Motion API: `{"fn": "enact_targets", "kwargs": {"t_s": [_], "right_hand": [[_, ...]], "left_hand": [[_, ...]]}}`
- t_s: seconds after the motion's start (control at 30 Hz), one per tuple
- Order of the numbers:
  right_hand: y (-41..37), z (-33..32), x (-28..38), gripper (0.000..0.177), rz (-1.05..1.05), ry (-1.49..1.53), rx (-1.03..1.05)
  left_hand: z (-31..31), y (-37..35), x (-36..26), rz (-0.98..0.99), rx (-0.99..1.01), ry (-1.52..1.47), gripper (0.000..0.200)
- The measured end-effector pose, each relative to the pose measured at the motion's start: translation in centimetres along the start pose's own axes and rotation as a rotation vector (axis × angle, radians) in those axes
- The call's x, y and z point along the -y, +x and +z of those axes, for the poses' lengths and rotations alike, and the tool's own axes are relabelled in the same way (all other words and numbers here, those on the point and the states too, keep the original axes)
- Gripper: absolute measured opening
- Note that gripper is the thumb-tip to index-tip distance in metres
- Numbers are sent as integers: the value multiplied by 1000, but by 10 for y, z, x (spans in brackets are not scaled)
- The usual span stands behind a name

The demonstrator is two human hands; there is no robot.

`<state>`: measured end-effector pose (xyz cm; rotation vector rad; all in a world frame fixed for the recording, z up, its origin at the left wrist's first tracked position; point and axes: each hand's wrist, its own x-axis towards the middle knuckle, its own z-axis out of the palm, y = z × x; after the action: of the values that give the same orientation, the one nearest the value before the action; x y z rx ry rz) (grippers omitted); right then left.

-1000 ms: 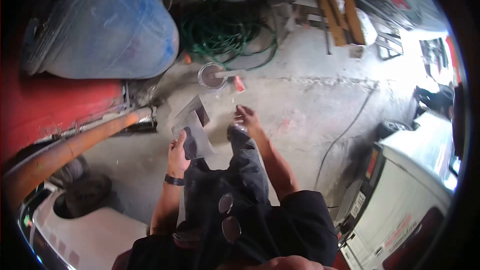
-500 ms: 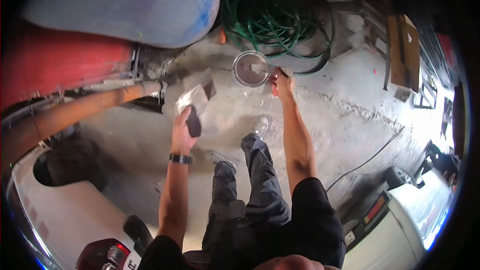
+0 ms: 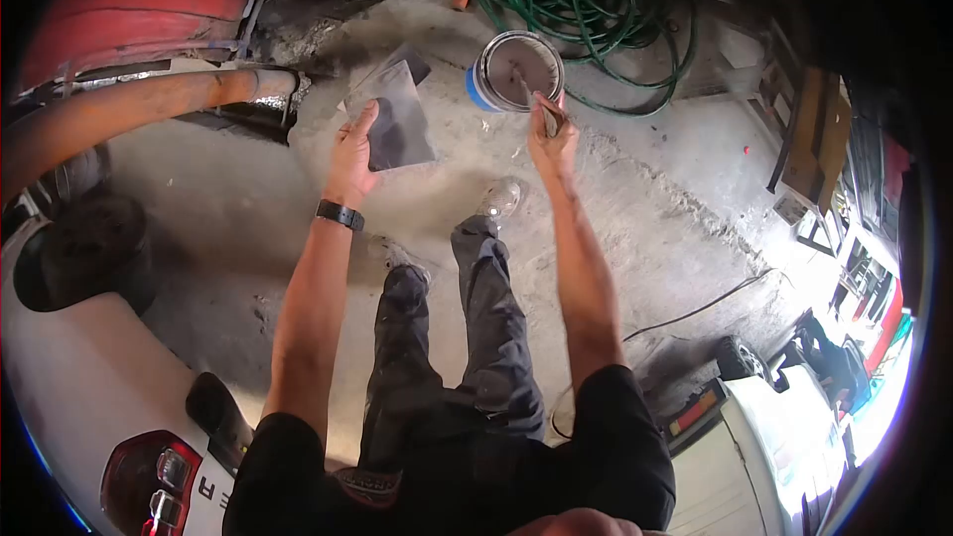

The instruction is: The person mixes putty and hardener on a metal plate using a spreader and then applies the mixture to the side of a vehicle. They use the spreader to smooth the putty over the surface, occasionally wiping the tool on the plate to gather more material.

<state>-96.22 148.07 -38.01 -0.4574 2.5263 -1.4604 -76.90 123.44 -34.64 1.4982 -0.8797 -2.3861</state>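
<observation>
My left hand [image 3: 351, 154] grips the edge of a flat grey rectangular plate [image 3: 402, 124], thumb on top. A darker sheet [image 3: 409, 62] shows just beyond the plate, close to the floor's level or against it; I cannot tell which. My right hand [image 3: 554, 139] is closed round the handle of a spatula [image 3: 522, 82], whose end reaches into an open can [image 3: 484, 94] of grey-brown paste. The can has a blue side and a smeared rim. My right fingers are beside the rim.
A coiled green hose [image 3: 596, 30] lies beyond the can. An orange pipe [image 3: 149, 109] and a red panel [image 3: 149, 0] are at the left. White vehicle bodywork [image 3: 89, 367] stands lower left, another vehicle [image 3: 725, 467] lower right. A thin cable [image 3: 695, 313] crosses the floor.
The view has shifted. My left hand's plate has turned, its broad face now showing. My right hand has moved from the can's side to its near rim, and the spatula now points down into the paste.
</observation>
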Motion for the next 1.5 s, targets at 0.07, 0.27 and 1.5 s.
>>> {"fn": "enact_targets", "kwargs": {"t_s": [0.07, 0.27, 1.5], "right_hand": [[4, 31, -35, 18, 99, 111, -146], [-24, -14, -31, 46, 337, 870, -122], [-100, -252, 108, 52, 262, 622, -293]], "left_hand": [[6, 4, -5, 24, 25, -28, 36], [13, 10, -8, 11, 77, -134, 38], [204, 17, -17, -109, 638, 180, 52]]}}
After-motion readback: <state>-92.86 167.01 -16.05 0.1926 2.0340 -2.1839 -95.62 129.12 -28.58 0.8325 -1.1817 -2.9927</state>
